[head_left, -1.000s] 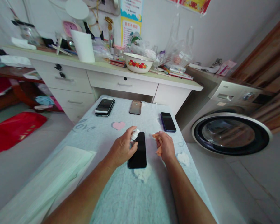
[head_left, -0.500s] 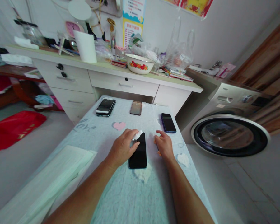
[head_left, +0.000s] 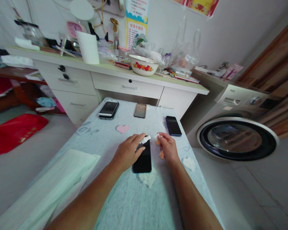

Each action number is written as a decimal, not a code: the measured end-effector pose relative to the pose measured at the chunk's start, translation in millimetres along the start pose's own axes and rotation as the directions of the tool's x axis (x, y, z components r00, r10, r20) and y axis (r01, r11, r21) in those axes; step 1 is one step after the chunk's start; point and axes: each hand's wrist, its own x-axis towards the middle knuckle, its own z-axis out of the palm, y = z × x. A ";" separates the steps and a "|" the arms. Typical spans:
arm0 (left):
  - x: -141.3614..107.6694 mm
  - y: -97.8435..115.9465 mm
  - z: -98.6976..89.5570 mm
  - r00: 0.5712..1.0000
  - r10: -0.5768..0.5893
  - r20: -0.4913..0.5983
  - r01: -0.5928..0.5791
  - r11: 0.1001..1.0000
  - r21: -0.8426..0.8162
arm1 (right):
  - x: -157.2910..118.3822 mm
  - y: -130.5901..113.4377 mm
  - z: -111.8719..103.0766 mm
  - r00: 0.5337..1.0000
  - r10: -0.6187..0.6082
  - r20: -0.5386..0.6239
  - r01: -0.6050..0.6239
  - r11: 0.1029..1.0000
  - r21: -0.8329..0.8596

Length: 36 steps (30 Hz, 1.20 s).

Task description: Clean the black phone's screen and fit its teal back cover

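My left hand (head_left: 127, 151) is closed round a small clear spray bottle (head_left: 146, 139), whose white nozzle points to the right above a phone. That black phone (head_left: 143, 161) lies screen up on the cloth-covered table, its upper left part hidden by the hand. To its right, my right hand (head_left: 168, 147) pinches a small white piece (head_left: 156, 136), perhaps a cap, between thumb and forefinger. Orange material (head_left: 161, 155), cloth-like, shows beneath the same hand; whether the fingers grip it is hidden.
Further off on the table lie a stack of phones (head_left: 108, 109), a brownish phone or case (head_left: 140, 110) and a dark blue-edged phone (head_left: 173, 126). Folded pale green cloth (head_left: 72, 172) lies at the left edge. A cluttered desk (head_left: 110, 72) stands behind, a washing machine (head_left: 232, 134) right.
The white piece now shows in my right fingers, and that hand has shifted slightly left. The bottle's nozzle has moved a little right and tilted flatter.
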 end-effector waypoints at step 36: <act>0.8 1.9 0.5 0.998 0.070 0.007 -0.070 0.997 0.018 | -30.2 -15.3 19.3 0.960 -0.102 0.259 0.070 0.989 0.132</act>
